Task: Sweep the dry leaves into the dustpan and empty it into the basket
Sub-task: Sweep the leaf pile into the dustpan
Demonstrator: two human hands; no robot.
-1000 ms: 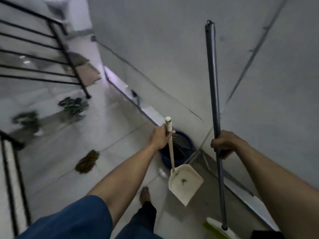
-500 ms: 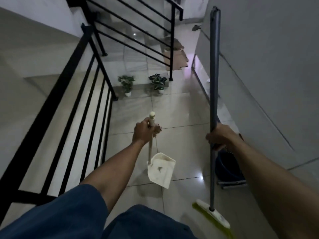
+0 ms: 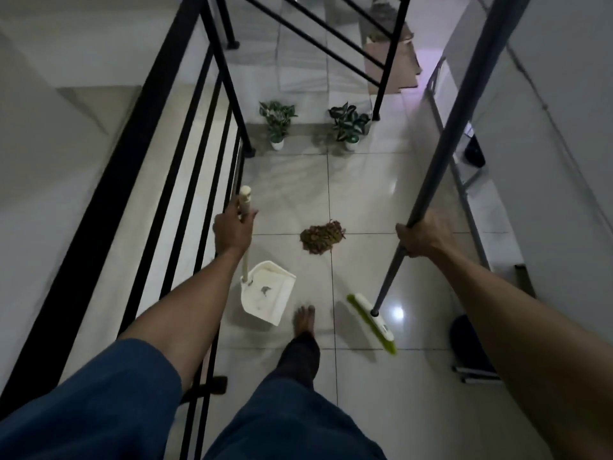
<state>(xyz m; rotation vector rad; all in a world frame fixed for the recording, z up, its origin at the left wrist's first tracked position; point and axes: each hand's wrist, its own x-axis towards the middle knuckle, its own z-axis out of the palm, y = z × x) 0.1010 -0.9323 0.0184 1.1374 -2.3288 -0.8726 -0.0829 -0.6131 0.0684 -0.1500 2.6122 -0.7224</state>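
Note:
A small brown pile of dry leaves (image 3: pixel 322 236) lies on the tiled floor ahead of me. My left hand (image 3: pixel 232 229) grips the cream handle of a white dustpan (image 3: pixel 268 293), which hangs just above the floor, short of the pile and to its left. A leaf scrap sits in the pan. My right hand (image 3: pixel 421 235) holds the grey pole of a broom; its green and white head (image 3: pixel 372 323) touches the floor to the right of my bare foot (image 3: pixel 304 322). The dark blue basket (image 3: pixel 469 348) stands at the right, partly hidden by my right arm.
A black stair railing (image 3: pixel 199 134) runs along the left side. Two small potted plants (image 3: pixel 278 122) (image 3: pixel 348 124) stand beyond the leaves. A grey wall (image 3: pixel 564 127) and a metal frame (image 3: pixel 464 180) line the right. A cardboard box (image 3: pixel 393 58) lies farther back.
My view has swung from the basket by the wall to the landing, and the leaf pile is now straight ahead. Both hands kept their grips; dustpan and broom came along.

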